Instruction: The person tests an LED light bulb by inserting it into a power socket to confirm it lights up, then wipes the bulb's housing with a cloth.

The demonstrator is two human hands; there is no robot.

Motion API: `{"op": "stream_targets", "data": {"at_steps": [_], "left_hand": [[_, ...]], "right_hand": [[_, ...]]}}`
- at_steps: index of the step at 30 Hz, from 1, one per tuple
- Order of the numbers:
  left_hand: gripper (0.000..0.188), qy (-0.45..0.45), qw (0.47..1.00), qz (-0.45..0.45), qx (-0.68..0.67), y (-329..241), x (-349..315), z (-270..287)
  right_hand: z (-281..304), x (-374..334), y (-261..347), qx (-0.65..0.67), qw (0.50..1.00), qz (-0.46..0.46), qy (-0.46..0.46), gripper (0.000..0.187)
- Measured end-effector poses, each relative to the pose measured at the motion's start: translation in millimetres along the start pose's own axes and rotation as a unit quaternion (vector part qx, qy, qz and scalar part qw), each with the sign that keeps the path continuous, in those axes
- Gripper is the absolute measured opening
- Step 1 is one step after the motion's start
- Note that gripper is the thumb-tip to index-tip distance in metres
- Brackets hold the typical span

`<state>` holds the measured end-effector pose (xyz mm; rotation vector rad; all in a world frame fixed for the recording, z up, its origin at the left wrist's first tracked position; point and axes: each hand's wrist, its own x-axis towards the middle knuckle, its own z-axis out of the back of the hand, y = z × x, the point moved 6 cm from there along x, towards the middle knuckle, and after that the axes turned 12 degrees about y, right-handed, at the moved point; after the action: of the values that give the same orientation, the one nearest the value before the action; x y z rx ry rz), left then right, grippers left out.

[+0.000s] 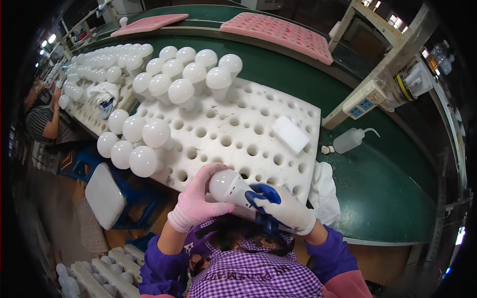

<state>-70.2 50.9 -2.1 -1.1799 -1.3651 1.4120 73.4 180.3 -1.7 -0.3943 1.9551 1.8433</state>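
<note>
Between my hands, at the near edge of a white foam tray [218,124], a white LED light bulb [229,186] lies tilted with its dome toward the left. My left hand [201,196], in a pink glove, curves round the dome with thumb and fingers on either side. My right hand [280,206], in a white glove with blue-coated fingers, grips the bulb's lower body; its base is hidden by those fingers. Several more bulbs [181,93] stand dome-up in the tray's holes at the far left, and others [145,160] at the near left.
A white sponge-like block [290,134] lies on the tray. Right of it are a squeeze bottle [350,140], a white cloth [325,193] and a post with a socket box [365,102]. Pink foam trays [276,35] lie at the back. Another person [42,116] sits at far left.
</note>
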Motion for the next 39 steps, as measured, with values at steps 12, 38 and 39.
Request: {"op": "stream_targets", "data": {"at_steps": [12,38,39], "left_hand": [[0.080,-0.069,0.992,0.042,0.097,5,20,-10],[0.081,-0.080,0.985,0.076,0.134,5,20,-7],[0.081,-0.082,0.987,0.056,0.125,3,21,-8]], "right_hand": [[115,24,33,-0.578,0.719,0.123,-0.367,0.053],[-27,-35,56,-0.654,0.691,0.212,-0.222,0.048],[-24,-32,53,-0.654,0.692,0.212,-0.221,0.048]]}}
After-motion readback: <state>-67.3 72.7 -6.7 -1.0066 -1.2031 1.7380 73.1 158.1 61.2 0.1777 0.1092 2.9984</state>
